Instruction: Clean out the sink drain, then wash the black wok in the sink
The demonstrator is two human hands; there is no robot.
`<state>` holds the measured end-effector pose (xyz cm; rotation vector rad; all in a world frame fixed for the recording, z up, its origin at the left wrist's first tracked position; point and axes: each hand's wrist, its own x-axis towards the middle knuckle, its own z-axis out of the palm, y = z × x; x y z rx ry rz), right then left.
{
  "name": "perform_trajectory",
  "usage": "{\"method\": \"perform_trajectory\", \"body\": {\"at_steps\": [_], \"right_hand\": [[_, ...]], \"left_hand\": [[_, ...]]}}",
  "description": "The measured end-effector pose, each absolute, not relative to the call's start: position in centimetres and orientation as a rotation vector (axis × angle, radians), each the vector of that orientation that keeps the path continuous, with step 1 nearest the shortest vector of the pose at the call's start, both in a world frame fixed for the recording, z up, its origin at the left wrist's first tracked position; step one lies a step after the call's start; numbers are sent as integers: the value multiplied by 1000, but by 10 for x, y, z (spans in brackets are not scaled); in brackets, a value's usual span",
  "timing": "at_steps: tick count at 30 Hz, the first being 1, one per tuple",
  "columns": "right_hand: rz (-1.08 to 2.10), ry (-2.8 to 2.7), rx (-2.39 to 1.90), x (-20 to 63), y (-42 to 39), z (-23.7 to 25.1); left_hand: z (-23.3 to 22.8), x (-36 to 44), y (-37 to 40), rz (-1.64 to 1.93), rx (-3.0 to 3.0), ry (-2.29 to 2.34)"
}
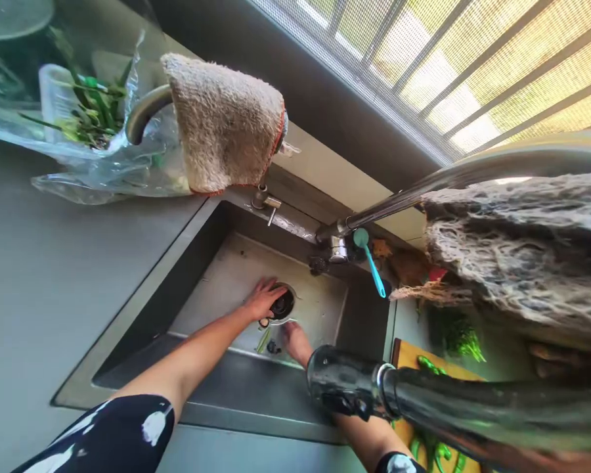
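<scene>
Both my hands reach down into a steel sink. My left hand lies on the rim of the round black drain strainer, fingers spread on its left side. My right hand rests on the sink floor just below the drain, partly hidden behind a pull-out tap head close to the camera. A few small green scraps lie on the sink floor between my hands.
A beige cloth hangs over a curved tap at the sink's back left. A plastic bag of green stalks lies on the grey counter. A teal brush hangs by the second tap; green chillies on a board at right.
</scene>
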<state>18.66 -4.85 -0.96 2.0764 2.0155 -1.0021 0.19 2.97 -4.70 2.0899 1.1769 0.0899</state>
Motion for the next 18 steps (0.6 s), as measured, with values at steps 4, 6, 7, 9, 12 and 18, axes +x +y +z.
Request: {"method": "perform_trajectory", "body": {"at_steps": [4, 6, 7, 9, 12, 18], "right_hand": [[-990, 2038, 2020, 198, -23, -7], [-902, 2118, 2035, 195, 3, -6], [-839, 2183, 2021, 190, 18, -6], [-693, 2345, 1909, 174, 52, -8], [-528, 2479, 1639, 147, 95, -12], [-452, 2370, 1543, 155, 93, -18]], "left_hand": [[-39, -11, 17, 5, 2039, 1287], [-34, -18, 8, -77, 1987, 1245], [-31, -20, 3, -108, 1979, 1193], [-28, -19, -7, -128, 1989, 1101], [-29, -10, -19, -138, 1989, 1068], [-43, 6, -29, -233, 1854, 1057]]}}
